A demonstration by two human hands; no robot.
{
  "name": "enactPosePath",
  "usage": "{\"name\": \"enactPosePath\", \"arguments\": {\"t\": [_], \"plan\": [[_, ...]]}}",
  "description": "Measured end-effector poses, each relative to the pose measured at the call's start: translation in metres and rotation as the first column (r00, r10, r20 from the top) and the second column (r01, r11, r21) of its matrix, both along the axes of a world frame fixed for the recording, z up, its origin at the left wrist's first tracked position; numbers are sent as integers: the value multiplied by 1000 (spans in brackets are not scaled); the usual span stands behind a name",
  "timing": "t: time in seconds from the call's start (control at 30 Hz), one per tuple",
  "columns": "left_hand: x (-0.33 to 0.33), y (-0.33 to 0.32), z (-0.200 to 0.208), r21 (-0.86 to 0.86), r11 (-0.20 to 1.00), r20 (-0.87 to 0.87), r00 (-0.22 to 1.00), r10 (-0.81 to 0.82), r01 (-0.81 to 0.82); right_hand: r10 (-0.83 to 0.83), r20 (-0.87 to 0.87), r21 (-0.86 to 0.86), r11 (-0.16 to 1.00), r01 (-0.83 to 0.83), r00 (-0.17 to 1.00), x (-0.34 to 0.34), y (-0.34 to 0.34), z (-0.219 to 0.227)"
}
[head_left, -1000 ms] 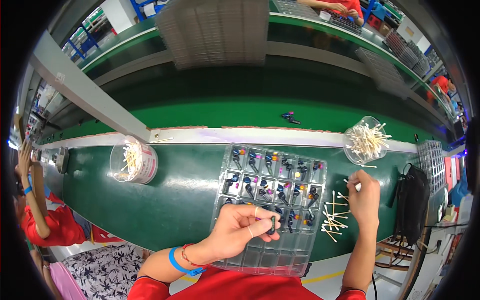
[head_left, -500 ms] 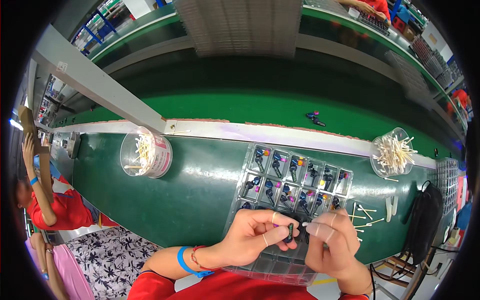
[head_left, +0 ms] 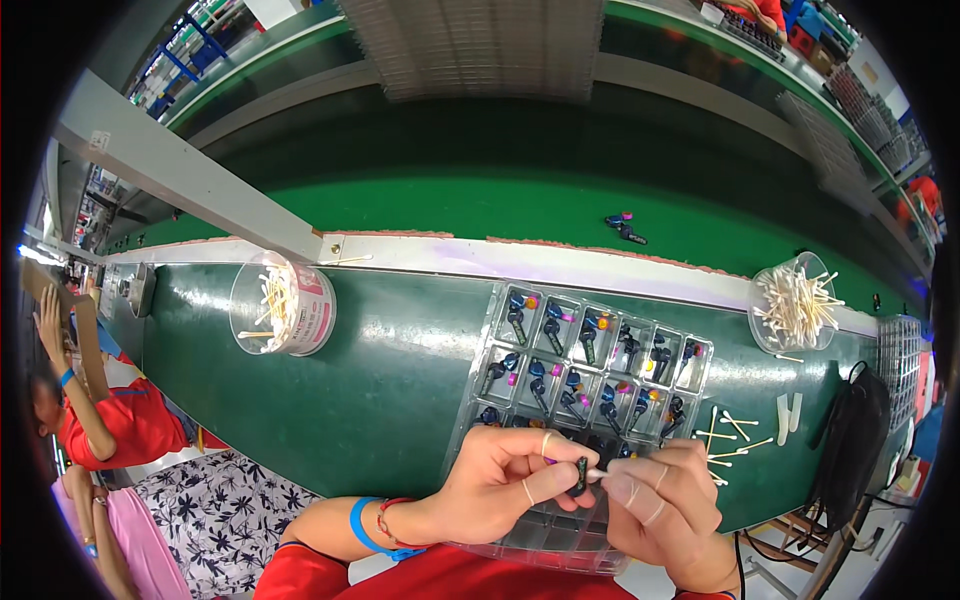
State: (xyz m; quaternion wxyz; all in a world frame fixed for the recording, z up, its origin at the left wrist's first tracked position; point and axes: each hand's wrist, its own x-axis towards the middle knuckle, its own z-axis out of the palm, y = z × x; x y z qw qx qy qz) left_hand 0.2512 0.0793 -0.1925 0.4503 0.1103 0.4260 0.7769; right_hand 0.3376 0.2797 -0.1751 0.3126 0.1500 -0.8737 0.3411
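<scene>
A black bag (head_left: 850, 440) lay on the right side of the green workbench (head_left: 390, 400). A grey beam (head_left: 190, 175) slanted across the upper left. At far left, a red-shirted co-worker (head_left: 140, 425) was beside brown cardboard (head_left: 91, 352), near leaf-patterned fabric (head_left: 230, 510).

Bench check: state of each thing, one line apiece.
Earbud: held in left grip
Held swab: pinched in right grip, tip at earbud
Tray: back two rows filled, front partly hidden
Left tub: open, holding swabs
Right tub: open, holding swabs
Loose swabs: scattered right of tray
</scene>
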Motion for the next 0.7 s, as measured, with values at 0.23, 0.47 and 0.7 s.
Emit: {"name": "enactPosePath", "arguments": {"t": [0.23, 0.47, 0.7], "plan": [[3, 1, -4, 21, 999, -26, 999, 48, -48, -25, -27, 49, 998, 27, 999, -2, -5, 3], [4, 2, -3, 14, 998, -29, 998, 62, -62, 19, 2, 115, 993, -19, 1000, -2, -2, 4], [1, 1, 0, -14, 1000, -25, 1000, 11, -12, 41, 3, 153, 987, -41, 999, -5, 1, 7]]}}
